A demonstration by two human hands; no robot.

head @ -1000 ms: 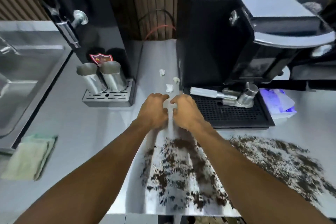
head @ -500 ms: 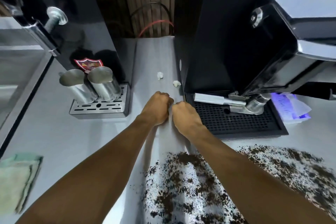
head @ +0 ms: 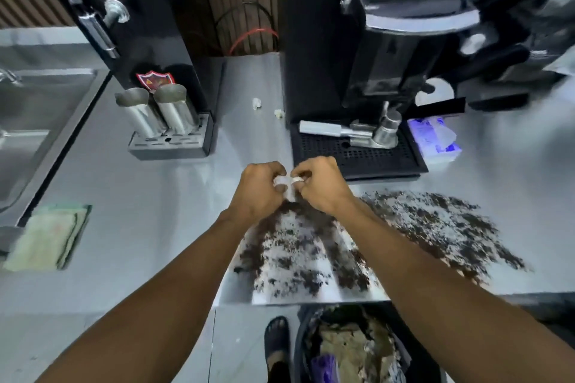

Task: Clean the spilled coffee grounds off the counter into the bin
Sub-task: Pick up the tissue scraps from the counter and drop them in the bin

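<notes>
Over the counter [head: 155,196], white paper [head: 287,185] is pinched by left hand [head: 259,194] and right hand [head: 322,188]; grounds [head: 435,221] are scattered beneath.

sink [head: 37,121] far left | green cloth [head: 46,236] beside sink | two steel jugs [head: 172,109] on drip tray [head: 169,146] | coffee machine [head: 314,56] right

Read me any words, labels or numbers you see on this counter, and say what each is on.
No text is readable.
Red shield sticker on the black machine: too blurred to read.
Blue and white packet beside the drip tray: print too blurred to read.
</notes>
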